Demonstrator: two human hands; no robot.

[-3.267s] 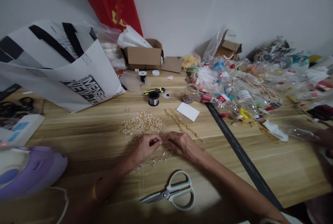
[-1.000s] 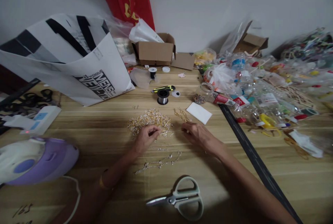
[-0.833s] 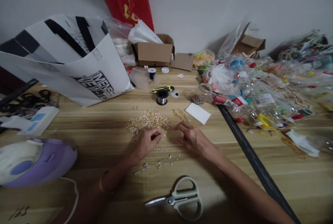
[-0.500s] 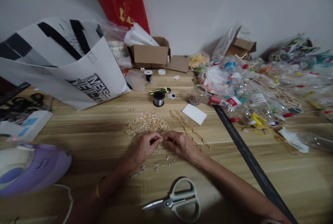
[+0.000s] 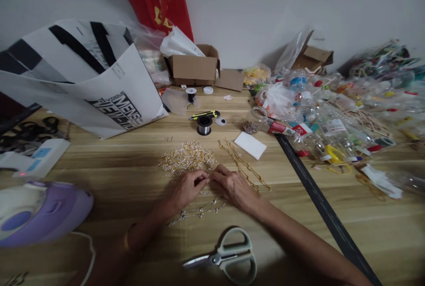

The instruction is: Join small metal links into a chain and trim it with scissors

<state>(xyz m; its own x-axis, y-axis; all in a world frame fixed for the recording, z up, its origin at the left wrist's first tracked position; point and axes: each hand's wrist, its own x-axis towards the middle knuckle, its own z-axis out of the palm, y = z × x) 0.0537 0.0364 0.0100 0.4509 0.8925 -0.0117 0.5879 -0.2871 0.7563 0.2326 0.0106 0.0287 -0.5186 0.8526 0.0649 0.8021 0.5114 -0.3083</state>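
Observation:
My left hand (image 5: 191, 185) is pinched closed at the near edge of a tangled heap of gold and silver chain (image 5: 187, 157). Close against it, my right hand (image 5: 232, 184) has its fingers bent together. What the fingertips hold is too small to make out. A silver chain with small beads (image 5: 201, 210) lies on the table just below both hands, its upper end running in under them. To the right of the heap lie gold chains (image 5: 244, 164). Grey-handled scissors (image 5: 229, 257) rest nearer me, blades pointing left.
Behind the heap stand a wire spool (image 5: 204, 125), a yellow utility knife (image 5: 206, 114) and a bead jar (image 5: 252, 122). A white card (image 5: 250, 145) lies right of these. Plastic bottles (image 5: 332, 131) crowd the right side; a purple appliance (image 5: 63, 210) and a large bag (image 5: 116, 100) stand left.
The whole view has shifted slightly. Both hands stay together at the same spot by the heap, with the right fingers slightly repositioned.

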